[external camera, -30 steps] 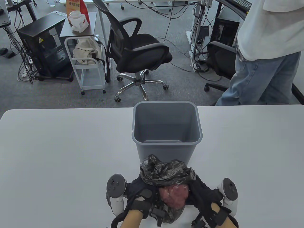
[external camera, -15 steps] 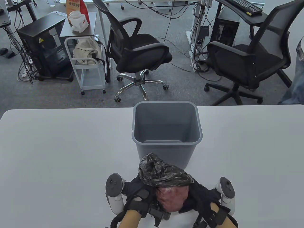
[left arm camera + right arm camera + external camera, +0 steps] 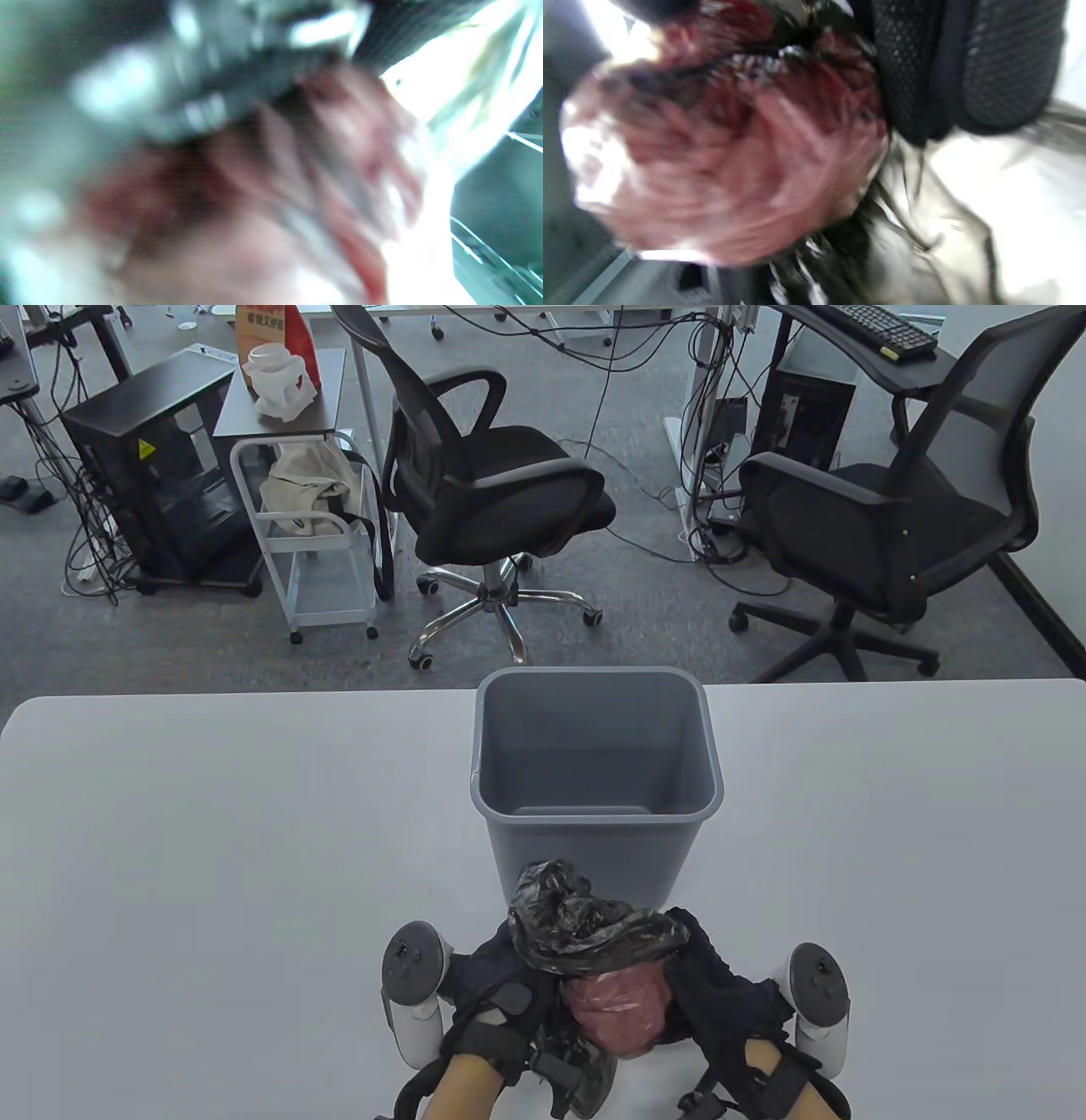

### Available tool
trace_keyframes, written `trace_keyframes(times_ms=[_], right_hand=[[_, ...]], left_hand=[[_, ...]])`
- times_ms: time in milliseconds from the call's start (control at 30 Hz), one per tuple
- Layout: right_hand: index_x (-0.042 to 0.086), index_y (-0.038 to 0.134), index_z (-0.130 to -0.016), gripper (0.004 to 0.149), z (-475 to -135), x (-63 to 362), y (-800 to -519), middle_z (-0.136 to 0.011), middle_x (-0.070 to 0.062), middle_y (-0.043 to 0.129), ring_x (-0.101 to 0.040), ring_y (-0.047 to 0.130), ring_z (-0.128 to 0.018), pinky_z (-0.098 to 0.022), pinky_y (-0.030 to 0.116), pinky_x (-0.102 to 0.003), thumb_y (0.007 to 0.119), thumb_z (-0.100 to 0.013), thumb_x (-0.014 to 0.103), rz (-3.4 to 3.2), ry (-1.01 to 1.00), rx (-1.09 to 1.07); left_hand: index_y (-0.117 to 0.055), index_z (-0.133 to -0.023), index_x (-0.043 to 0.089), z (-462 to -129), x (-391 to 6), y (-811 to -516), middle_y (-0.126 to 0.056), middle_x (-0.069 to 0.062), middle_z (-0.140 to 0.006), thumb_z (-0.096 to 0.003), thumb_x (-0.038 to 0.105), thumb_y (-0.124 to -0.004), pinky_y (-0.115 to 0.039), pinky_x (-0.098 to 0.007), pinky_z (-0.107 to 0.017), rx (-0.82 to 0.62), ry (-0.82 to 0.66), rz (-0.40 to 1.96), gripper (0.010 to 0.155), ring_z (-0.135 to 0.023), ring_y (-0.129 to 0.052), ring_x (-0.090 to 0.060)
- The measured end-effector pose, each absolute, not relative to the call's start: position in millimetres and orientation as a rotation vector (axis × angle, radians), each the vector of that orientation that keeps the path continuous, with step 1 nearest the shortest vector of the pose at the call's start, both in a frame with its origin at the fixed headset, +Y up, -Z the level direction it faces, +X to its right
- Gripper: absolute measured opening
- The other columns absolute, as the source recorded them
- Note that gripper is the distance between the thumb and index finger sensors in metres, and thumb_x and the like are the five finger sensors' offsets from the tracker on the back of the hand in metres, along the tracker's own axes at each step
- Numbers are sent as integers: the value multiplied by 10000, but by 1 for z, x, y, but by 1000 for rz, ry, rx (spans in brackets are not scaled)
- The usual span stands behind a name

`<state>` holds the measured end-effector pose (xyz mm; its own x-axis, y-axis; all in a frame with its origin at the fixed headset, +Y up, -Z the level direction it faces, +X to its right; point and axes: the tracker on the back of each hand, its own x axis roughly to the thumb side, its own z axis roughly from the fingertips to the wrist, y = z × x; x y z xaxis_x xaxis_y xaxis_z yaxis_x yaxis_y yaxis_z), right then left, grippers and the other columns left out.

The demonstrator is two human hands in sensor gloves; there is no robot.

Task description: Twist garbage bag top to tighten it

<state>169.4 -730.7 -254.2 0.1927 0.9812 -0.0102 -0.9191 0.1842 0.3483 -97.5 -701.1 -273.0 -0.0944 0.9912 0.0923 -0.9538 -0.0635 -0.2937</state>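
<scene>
Left hand (image 3: 496, 997) and right hand (image 3: 721, 997) each gripped the black garbage bag (image 3: 594, 933) at the worktop's (image 3: 212, 857) near edge, its gathered top bunched above reddish contents (image 3: 619, 1005); beyond stood a grey bin (image 3: 594, 789).

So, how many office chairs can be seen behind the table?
2. One office chair stands left of centre on the carpet; the other is at the right, near a desk. More may be hidden outside the view.
</scene>
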Motion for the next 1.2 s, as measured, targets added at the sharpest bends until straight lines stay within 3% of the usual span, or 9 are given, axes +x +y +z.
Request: trace_keyframes(times_ms=[233, 433, 500, 600, 733, 833, 1000, 1100, 1200], right_hand=[[4, 310, -999, 893, -251, 162, -731, -871, -346, 635, -487, 962, -517, -300, 881, -510, 575, -482, 682, 1434, 325, 358], [78, 102, -1006, 1061, -249, 155, -715, -1002, -313, 220, -605, 498, -854, -542, 535, -728, 730, -434, 714, 1553, 257, 568], [56, 126, -995, 1001, -250, 156, -715, -986, -318, 326, -546, 677, -796, -528, 668, -639, 720, -457, 656, 1570, 208, 529], [-19, 263, -971, 876, -252, 163, -727, -825, -326, 704, -432, 1002, -484, -301, 892, -502, 660, -486, 593, 1444, 236, 333], [-40, 321, -966, 827, -252, 163, -734, -750, -333, 780, -397, 1049, -394, -231, 916, -480, 637, -502, 567, 1356, 363, 313], [-13, 305, -985, 876, -251, 161, -730, -829, -331, 702, -462, 966, -528, -327, 856, -542, 629, -490, 633, 1424, 300, 345], [93, 90, -1008, 1064, -250, 156, -714, -1008, -302, 215, -593, 464, -873, -550, 506, -738, 732, -435, 719, 1502, 231, 568], [62, 119, -993, 1021, -250, 156, -715, -987, -314, 324, -498, 744, -777, -527, 691, -623, 750, -442, 646, 1543, 179, 527], [-13, 255, -970, 872, -252, 164, -727, -839, -340, 667, -376, 1032, -455, -297, 895, -500, 667, -483, 582, 1431, 179, 331]], left_hand=[[-840, -884, 253, -269, -104, -702, -889, -81, -903, -510, 474, -771, -941, -448, -326, -17, -127, 1525, 439, -671, -1020, -314], [-829, -889, 251, -268, -109, -705, -885, -84, -899, -516, 475, -762, -949, -425, -306, -18, -66, 1559, 441, -656, -1028, -303], [-819, -903, 298, -270, -105, -705, -853, -61, -945, -519, 513, -745, -906, -462, -373, -60, -144, 1575, 446, -728, -976, -305], [-808, -924, 306, -272, -102, -703, -717, -55, -1061, -523, 533, -746, -677, -632, -594, -155, -256, 1653, 465, -938, -731, -386], [-807, -921, 282, -272, -101, -701, -830, -76, -971, -530, 502, -751, -846, -531, -458, -130, -239, 1619, 452, -785, -918, -359], [-819, -903, 268, -269, -105, -701, -871, -75, -920, -522, 499, -748, -908, -466, -352, -50, -125, 1524, 451, -685, -997, -308], [-813, -902, 259, -266, -111, -704, -864, -77, -916, -521, 491, -746, -927, -437, -308, 8, -28, 1517, 452, -642, -1022, -292], [-812, -906, 288, -267, -106, -705, -860, -66, -927, -521, 514, -738, -914, -443, -325, -28, -73, 1530, 453, -671, -1002, -288], [-811, -918, 303, -269, -105, -702, -686, -73, -1060, -522, 530, -739, -622, -684, -579, -101, -140, 1596, 462, -909, -740, -386]])
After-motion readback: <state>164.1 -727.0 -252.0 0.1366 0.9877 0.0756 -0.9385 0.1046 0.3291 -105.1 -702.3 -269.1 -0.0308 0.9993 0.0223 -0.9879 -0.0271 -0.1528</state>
